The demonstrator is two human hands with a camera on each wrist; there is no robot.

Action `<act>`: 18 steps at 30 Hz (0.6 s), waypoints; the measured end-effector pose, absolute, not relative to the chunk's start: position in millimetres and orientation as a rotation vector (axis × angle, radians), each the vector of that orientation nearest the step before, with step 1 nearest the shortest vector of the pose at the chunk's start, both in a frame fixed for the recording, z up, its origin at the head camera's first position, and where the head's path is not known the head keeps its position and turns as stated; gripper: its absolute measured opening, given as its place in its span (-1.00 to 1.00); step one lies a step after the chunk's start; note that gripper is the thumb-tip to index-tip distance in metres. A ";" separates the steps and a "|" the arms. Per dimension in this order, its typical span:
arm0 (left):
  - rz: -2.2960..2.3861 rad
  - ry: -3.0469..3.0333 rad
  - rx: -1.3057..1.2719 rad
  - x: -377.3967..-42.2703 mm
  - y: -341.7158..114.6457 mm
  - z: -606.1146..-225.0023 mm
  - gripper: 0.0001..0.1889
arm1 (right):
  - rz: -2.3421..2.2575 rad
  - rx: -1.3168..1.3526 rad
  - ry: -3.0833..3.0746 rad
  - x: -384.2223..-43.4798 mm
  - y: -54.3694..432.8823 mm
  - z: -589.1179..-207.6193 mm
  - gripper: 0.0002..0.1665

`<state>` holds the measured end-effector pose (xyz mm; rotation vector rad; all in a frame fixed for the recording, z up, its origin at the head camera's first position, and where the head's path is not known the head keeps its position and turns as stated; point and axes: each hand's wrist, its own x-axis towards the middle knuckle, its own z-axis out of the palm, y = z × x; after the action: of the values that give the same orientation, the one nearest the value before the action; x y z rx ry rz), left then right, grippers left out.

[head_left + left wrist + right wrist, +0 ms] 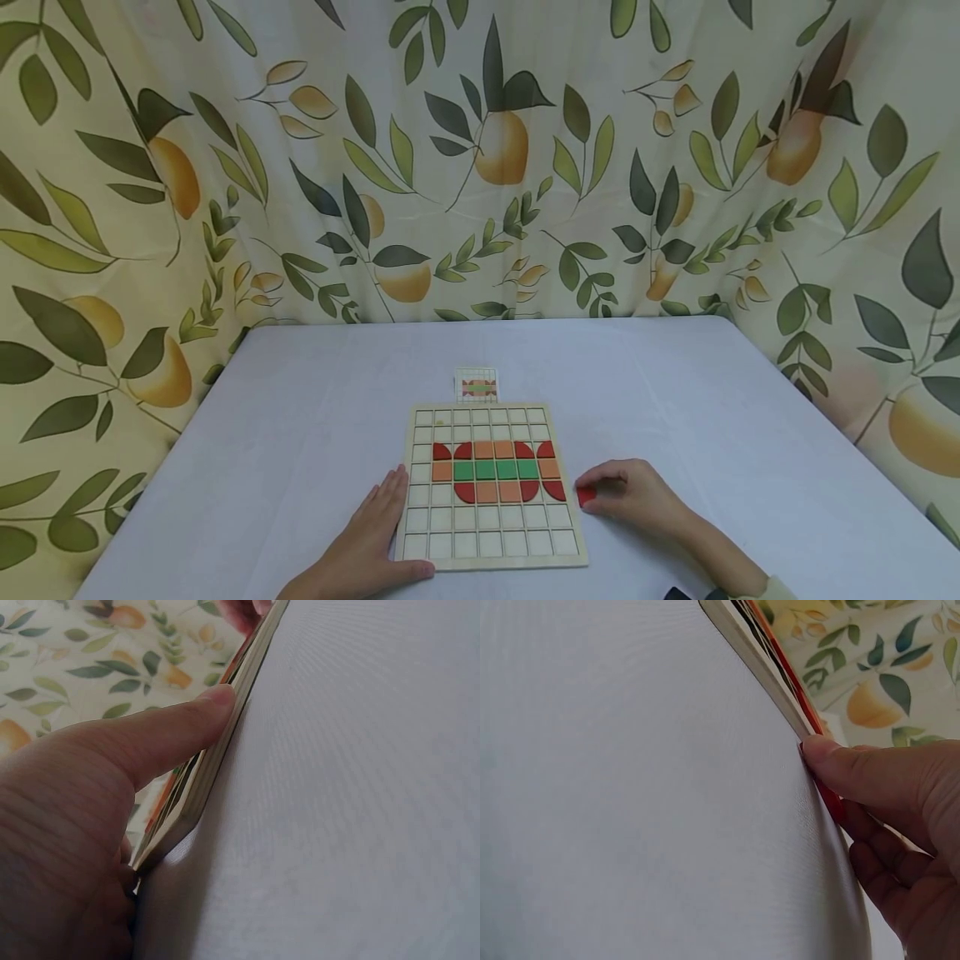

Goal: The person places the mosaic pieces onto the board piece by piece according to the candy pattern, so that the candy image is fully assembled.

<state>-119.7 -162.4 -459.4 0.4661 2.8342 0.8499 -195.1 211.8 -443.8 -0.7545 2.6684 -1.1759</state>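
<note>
A square wooden grid board [489, 546] lies on the white-covered table. My left hand [358, 543] rests against its left side, fingers extended along the edge and thumb on the near-left corner. Flat tiles fill a band of cells across the board: green squares [496, 470], orange squares [493, 450] and red rounded-corner tiles [464, 492]. Just off the board's right edge, my right hand [636, 498] pinches a red tile [585, 496] between thumb and fingers. In the right wrist view this red tile [829, 801] stands close over the tablecloth, partly covered by the fingers.
Behind the board's far edge lies a small card [477, 386] printed with a grid and a coloured pattern. The white tablecloth [315, 383] spreads around it. A curtain [495, 242] with fruit and leaves hangs along the back and sides.
</note>
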 end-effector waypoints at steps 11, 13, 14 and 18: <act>0.839 2.840 0.482 -120.2 -163.2 -459.9 0.28 | -1.178 -0.895 2.601 -200.8 213.3 -443.4 -0.68; 0.842 2.837 0.478 -120.3 -163.2 -459.7 0.28 | -1.178 -0.913 2.598 -201.4 213.5 -443.9 -0.68; 0.843 2.836 0.474 -120.4 -163.1 -459.5 0.28 | -1.177 -0.919 2.599 -201.7 213.4 -444.4 -0.68; 0.849 2.830 0.467 -120.4 -163.2 -458.4 0.28 | -1.174 -0.950 2.616 -203.0 213.1 -447.0 -0.68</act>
<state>-120.4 -163.2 -458.4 0.4667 2.8299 0.8492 -203.0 213.1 -447.0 -0.9503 2.6156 -1.1742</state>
